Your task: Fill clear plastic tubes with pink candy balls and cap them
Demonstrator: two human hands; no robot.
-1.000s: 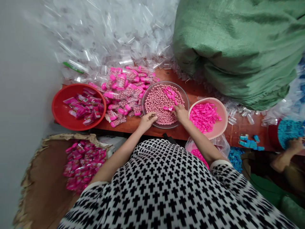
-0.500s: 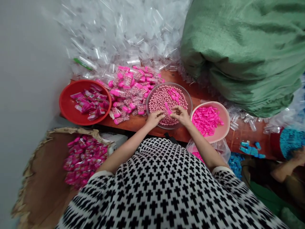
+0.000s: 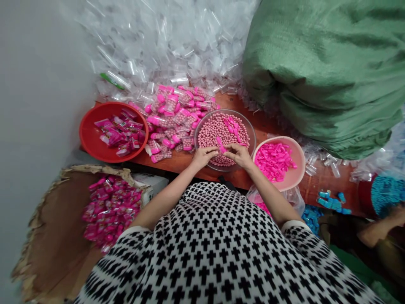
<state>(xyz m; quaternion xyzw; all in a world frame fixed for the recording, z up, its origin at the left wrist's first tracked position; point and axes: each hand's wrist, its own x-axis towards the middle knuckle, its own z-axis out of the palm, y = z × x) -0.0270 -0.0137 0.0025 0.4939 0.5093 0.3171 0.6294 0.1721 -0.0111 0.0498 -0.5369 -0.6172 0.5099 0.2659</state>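
Observation:
Over a clear bowl [image 3: 252,131] of small round pink beads [image 3: 210,131], both my hands come close together. My right hand [image 3: 238,154] is closed, pinching a bright pink plastic piece [image 3: 220,144] whose narrow end points up and away from me. Beside it, my left hand [image 3: 204,157] is pinched closed near the lower end of that piece. What the left fingers grip is too small and covered to make out. More pink plastic pieces [image 3: 232,126] lie on the beads. To the right, a pale pink bowl [image 3: 299,173] is heaped with similar pieces [image 3: 274,160].
Bead-filled clear tubes with pink caps [image 3: 177,109] lie left of the beads. A red bowl [image 3: 87,135] holds pink packets; a carton [image 3: 47,228] below holds more. Empty clear tubes [image 3: 164,38] pile behind, beside a green sack [image 3: 325,71]. Another person's arm [image 3: 376,228] is at right.
My two hands have drawn closer together, and my right fingers now meet the left ones at the pink piece. The view has shifted slightly.

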